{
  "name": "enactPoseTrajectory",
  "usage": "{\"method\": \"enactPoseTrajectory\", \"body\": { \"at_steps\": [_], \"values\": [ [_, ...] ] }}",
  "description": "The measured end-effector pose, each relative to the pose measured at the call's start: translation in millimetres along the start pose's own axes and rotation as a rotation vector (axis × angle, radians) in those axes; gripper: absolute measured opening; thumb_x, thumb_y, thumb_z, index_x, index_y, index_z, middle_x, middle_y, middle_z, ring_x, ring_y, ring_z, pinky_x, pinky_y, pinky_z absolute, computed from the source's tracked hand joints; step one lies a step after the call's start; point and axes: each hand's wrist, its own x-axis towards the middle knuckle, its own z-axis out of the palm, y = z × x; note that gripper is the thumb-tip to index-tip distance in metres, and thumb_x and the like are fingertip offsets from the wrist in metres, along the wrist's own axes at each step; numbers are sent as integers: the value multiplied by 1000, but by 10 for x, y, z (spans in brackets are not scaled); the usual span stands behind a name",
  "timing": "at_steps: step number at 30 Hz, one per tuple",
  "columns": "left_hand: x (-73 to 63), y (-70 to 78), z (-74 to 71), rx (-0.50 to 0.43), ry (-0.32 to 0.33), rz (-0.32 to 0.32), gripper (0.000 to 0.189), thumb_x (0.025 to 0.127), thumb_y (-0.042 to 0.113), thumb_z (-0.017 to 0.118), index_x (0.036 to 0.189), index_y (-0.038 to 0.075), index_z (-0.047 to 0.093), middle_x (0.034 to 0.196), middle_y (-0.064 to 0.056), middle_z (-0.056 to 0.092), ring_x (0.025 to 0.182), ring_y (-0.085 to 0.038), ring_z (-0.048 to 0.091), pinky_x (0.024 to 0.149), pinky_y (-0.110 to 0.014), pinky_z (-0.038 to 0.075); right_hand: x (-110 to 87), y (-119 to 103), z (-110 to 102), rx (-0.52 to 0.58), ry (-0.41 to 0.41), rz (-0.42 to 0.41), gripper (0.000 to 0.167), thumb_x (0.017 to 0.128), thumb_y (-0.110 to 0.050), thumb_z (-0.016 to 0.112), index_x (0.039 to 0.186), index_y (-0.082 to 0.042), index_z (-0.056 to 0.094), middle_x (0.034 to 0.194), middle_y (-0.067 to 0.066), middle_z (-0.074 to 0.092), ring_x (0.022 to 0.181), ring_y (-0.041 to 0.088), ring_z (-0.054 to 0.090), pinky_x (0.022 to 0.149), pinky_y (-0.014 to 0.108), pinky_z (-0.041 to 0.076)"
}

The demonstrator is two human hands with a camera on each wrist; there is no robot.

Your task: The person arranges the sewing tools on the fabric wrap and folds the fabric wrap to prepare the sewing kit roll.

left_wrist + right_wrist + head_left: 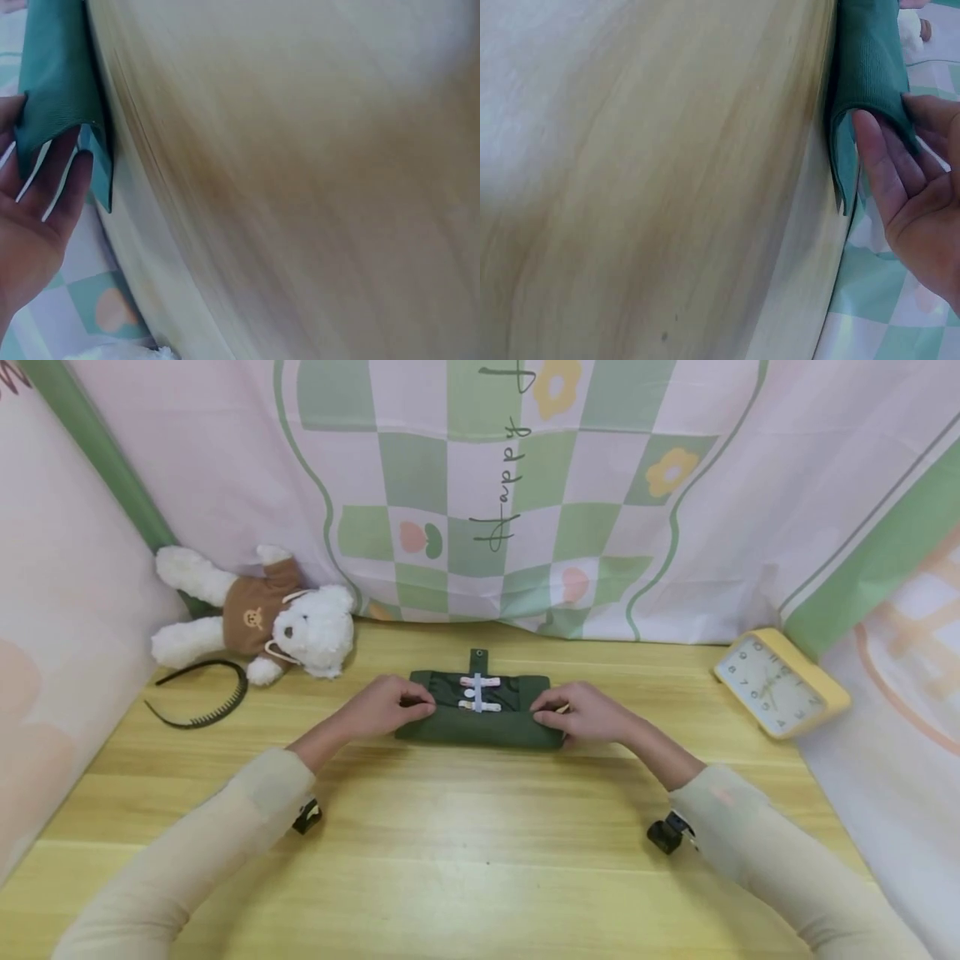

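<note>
A dark green fold-up pouch (480, 732) lies on the table in the head view, its near part folded over toward the middle. Pale hair clips (480, 682) sit under a light grey strap (477, 697) on its dark inner panel. A tab with a snap (479, 660) sticks out at the far side. My left hand (384, 705) pinches the folded flap at its left end, thumb on top. At the right end my right hand (588, 712) does the same. Both wrist views show fingers inside the curved fold (60, 82), under the green material (871, 64).
A white plush dog (255, 614) in a brown top lies at the back left, beside a black headband (242, 689). On the right stands a yellow alarm clock (780, 683). A checked curtain (480, 468) hangs behind the wooden table (465, 852).
</note>
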Motion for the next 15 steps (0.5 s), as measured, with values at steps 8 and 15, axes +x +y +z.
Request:
{"method": "enactPoseTrajectory", "body": {
  "at_steps": [8,15],
  "values": [
    [43,-70,56,68,36,24,18,101,18,66,109,9,78,104,-2,76,89,-14,68,80,-37,56,67,-17,56,-27,26,76,20,102,-11,60,114,0,73,104,15,72,50,19,65,51,34,56],
    [61,-116,91,97,35,15,19,101,18,66,113,8,76,106,-3,75,91,-15,68,82,-38,55,94,0,97,-62,64,91,20,102,-11,61,113,-1,73,103,13,72,53,16,64,48,33,55]
  ]
}}
